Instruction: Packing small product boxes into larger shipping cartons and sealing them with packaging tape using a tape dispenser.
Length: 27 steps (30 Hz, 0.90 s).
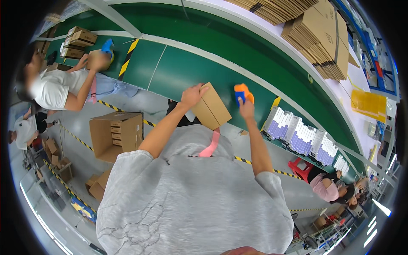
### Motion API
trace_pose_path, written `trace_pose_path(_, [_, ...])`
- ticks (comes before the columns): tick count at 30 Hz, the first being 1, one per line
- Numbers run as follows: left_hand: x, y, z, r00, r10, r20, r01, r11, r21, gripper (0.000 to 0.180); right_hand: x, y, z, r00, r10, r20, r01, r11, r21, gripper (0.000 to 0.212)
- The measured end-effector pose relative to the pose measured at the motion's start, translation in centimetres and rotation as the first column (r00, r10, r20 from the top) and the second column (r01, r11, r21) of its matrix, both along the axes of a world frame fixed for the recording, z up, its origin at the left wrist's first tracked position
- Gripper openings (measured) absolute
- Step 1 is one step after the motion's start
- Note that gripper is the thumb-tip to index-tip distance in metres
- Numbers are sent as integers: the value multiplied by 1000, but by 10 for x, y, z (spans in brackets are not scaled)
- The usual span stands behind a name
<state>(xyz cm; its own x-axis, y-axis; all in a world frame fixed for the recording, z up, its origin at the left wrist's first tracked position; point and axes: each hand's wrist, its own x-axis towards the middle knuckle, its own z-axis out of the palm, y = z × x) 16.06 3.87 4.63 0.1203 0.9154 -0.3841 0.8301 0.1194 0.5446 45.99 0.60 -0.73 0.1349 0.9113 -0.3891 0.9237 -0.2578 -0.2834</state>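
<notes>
Cardboard box [212, 106]: plain brown, tilted in front of the person's body, at the near edge of the green surface [180, 68]; its upper part overlaps the surface in view, though whether it rests there I cannot tell
Left hand [193, 94]: curled over the upper left side of the box, fingers gripping its edge; the thumb's exact place cannot be told
Right hand [246, 109]: wrapped around an orange and blue hand tool [243, 93], thumb on the blue part, just right of the box and apart from it
Pink strap [210, 145]: hanging at the front of the grey shirt [199, 199], its upper end meeting the lower edge of the box in view
White and purple packs [293, 131]: standing in close rows on the surface, to the right of the right hand
Striped tape [128, 60]: black and yellow, stuck across the surface, left of the left hand
White shelf [265, 27]: behind the surface, carrying stacks of flat cardboard [312, 40] and, farther right, a yellow sheet [369, 105]
Big carton [98, 137]: on the floor to the left, smaller brown boxes [116, 133] stacked inside
Left co-worker [57, 91]: in a white top at the same surface, hands around a blurred item, a blue tool [108, 47] beside it, near a pile of brown boxes [80, 39]
Right co-worker [325, 188]: in a pink top, beyond the packs, by a red stool [300, 169]
</notes>
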Motion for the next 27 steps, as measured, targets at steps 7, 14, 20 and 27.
trace_pose_path(7, [12, -6, 9, 998, 62, -29, -62, 998, -3, 52, -46, -43, 141, 493, -216, -843, 251, 963, -100, 40])
trace_pose_path(14, [1, -18, 11, 987, 71, 143, -101, 972, 211, 45, -65, -69, 122, 617, -138, -775, -6, 984, -180, 37])
trace_pose_path(20, [-2, -44, 48, 805, 241, 543, -77, 949, -306, 36, -52, -83, 100, 548, -58, -834, -38, 995, -94, 36])
trace_pose_path(27, [17, -60, 54, 564, 508, 651, -51, 808, -586, 35, -46, -86, 95, 524, -75, -849, -53, 991, -120, 35])
